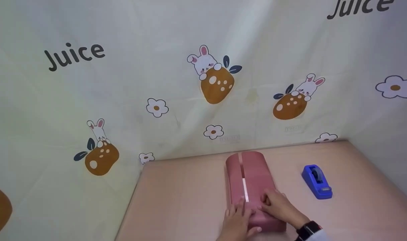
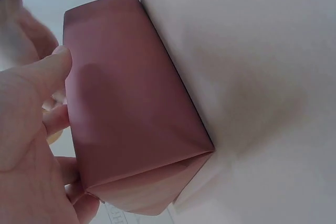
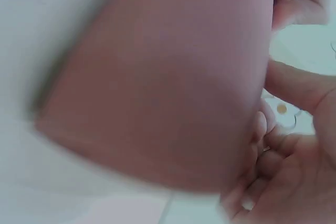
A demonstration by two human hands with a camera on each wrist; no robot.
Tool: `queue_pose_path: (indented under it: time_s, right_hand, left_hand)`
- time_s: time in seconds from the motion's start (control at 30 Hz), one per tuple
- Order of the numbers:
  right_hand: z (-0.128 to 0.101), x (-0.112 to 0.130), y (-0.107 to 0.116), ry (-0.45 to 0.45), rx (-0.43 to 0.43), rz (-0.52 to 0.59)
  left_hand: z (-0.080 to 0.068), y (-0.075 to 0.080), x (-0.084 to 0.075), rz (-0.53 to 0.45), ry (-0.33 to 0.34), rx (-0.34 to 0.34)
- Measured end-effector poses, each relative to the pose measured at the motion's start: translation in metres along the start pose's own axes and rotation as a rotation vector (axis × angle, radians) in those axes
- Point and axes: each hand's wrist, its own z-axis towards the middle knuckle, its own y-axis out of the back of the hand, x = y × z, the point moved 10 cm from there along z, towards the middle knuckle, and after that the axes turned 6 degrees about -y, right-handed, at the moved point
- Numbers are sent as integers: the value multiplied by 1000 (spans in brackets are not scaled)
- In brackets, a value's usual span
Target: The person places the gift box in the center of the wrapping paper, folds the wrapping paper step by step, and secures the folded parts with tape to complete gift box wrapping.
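A long box [image 1: 258, 177] wrapped in pink paper lies on the table, with a pale, shiny strip [image 1: 245, 189] along the seam on its top. My left hand [image 1: 236, 217] rests on the near part of the box, fingers spread and fairly straight across the seam. Beside it, my right hand [image 1: 278, 206] bends its fingers over the top right side; whether they pinch something is hidden. In the left wrist view, a loose paper fold [image 2: 147, 187] shows at one end of the box. The right wrist view of the wrapped box [image 3: 163, 77] is blurred.
A blue tape dispenser [image 1: 318, 182] with a roll in it stands to the right of the box. The table [image 1: 176, 197] has a light pinkish surface. A printed curtain [image 1: 163, 73] with rabbits and flowers encloses it at the back and sides.
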Motion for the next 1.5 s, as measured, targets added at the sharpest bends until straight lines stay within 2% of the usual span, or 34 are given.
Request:
queue_pose_path:
  time_s: [0.13,0.23,0.33,0.47,0.53,0.63,0.73,0.87,0.9,0.97,1.03,1.13,1.2,1.27,1.33,1.43,1.5]
  right_hand:
    - [-26,-2,15,131,-118,-30]
    - [-42,-5,13,133,-97,-55]
    - [-55,-6,7,142,-86,-99]
    - [-67,-5,0,188,-170,-164]
    - [-69,-7,-4,167,-178,-168]
    - [-67,-11,-10,89,-118,-128]
    - [-64,-13,-11,33,-91,-70]
    - [-63,-18,-8,0,-81,28]
    - [-62,-20,-8,-9,-64,72]
    - [-62,-28,-10,-42,-24,181]
    - [-61,-38,-12,-97,20,306]
    - [-61,-52,-15,-194,59,454]
    - [-61,-59,-17,-247,71,509]
    - [-60,-64,-18,-298,70,542]
    - [-59,-66,-17,-335,47,547]
    - [-55,-67,-14,-354,6,539]
    - [-53,-65,-11,-335,-12,524]
  left_hand:
    - [-1,2,-3,82,-19,-81]
    - [-2,2,-5,179,-21,-129]
    - [-2,-2,-5,231,0,-113]
    - [-2,-9,-3,189,48,-51]
    - [-3,-11,-4,169,60,-41]
    - [-4,-12,-6,178,59,-54]
    - [-5,-9,-9,218,42,-122]
    - [-10,1,-10,201,14,-322]
    - [-13,3,-8,171,8,-370]
    - [-16,5,-1,20,19,-420]
    - [-18,2,12,-222,66,-410]
    - [-21,-7,32,-643,193,-371]
    - [-23,-11,40,-843,250,-364]
    - [-24,-12,43,-939,271,-355]
    - [-24,-13,44,-986,268,-345]
    - [-22,-17,46,-1026,288,-302]
    - [-21,-21,47,-1062,306,-274]
